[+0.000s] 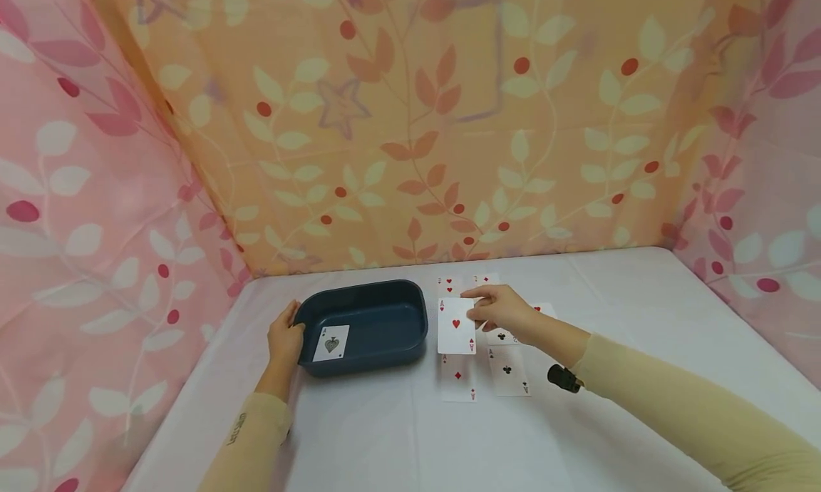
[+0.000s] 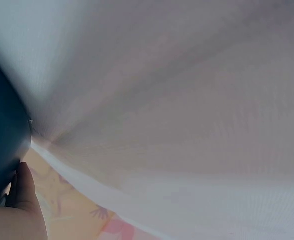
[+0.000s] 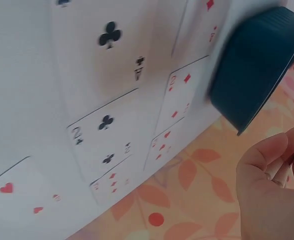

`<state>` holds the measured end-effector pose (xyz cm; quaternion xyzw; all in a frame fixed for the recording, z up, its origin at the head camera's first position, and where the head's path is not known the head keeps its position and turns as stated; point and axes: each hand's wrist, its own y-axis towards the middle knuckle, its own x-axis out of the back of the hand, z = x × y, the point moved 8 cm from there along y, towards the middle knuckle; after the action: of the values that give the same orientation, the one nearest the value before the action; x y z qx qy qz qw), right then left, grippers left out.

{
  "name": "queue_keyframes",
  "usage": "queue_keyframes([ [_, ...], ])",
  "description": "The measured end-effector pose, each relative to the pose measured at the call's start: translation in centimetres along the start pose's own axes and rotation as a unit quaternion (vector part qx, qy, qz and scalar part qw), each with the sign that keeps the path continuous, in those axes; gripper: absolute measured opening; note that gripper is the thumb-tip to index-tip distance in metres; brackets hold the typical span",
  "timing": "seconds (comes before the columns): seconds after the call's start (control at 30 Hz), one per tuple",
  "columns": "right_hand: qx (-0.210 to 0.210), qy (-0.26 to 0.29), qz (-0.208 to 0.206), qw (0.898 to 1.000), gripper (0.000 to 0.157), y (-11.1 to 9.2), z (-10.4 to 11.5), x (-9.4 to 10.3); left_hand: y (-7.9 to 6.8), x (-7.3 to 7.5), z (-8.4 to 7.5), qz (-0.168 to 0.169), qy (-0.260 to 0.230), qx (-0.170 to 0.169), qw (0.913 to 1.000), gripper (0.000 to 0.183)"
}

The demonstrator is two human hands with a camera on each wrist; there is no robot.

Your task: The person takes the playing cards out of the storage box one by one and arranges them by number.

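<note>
My left hand (image 1: 284, 342) grips the left rim of a dark blue rectangular tub (image 1: 385, 353), thumb at the edge. Inside the tub, at its left end, the ace of spades (image 1: 331, 343) lies face up. My right hand (image 1: 503, 309) pinches the ace of hearts (image 1: 454, 339) by its right edge, face up, above the cards just right of the tub. Nearer to me lie the ace of diamonds (image 1: 458, 386) and the ace of clubs (image 1: 509, 378). The right wrist view shows the two of clubs (image 3: 104, 132) and the two of diamonds (image 3: 179, 95).
The three of diamonds (image 3: 112, 184) and three of hearts (image 3: 162, 145) lie at the far side of the cards, beside another hearts card (image 3: 19, 192). White cloth (image 1: 372, 435) covers the table. Patterned fabric (image 1: 410, 121) hangs behind and on both sides.
</note>
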<state>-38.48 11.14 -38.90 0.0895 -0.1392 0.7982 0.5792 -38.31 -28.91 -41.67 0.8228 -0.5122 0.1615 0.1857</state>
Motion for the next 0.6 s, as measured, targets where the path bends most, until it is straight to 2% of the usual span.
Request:
queue_keyframes([
  [0.43, -0.010, -0.002, -0.012, 1.000, 0.050, -2.7, -2.2, 4.3, 0.0, 0.0, 0.3, 0.004, -0.012, -0.007, 0.9999, 0.056],
  [0.6, -0.019, -0.002, -0.020, 1.000, 0.050, -4.0, -3.3, 6.0, 0.2, 0.0, 0.4, 0.006, -0.005, 0.005, 1.0000, 0.056],
])
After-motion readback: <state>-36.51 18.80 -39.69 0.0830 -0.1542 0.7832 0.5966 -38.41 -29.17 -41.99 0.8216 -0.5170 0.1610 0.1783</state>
